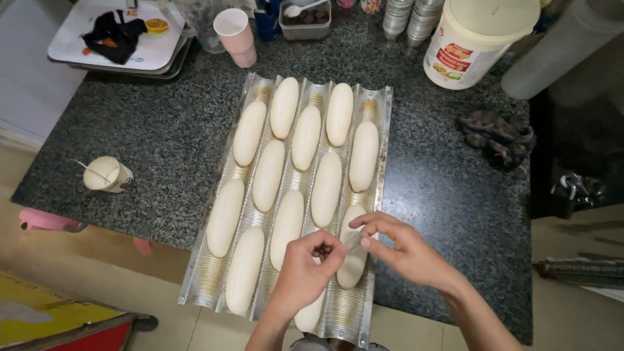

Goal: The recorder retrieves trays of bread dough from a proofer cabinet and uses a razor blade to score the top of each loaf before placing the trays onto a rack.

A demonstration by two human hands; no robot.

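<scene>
While both hands (354,250) pinch shut in a grip, the dough roll (354,257) lies just beneath.

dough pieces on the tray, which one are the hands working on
The dough piece nearest the camera in the rightmost groove; both hands' fingers meet over it, and the other pieces lie untouched.

both bare forearms come up from the bottom edge and angle toward each other. the left hand (304,272) is curled, fingers bunched toward the thumb. the right hand (404,250) sits palm-down, wrist bent, index and thumb pinched. their fingertips nearly meet.
</scene>
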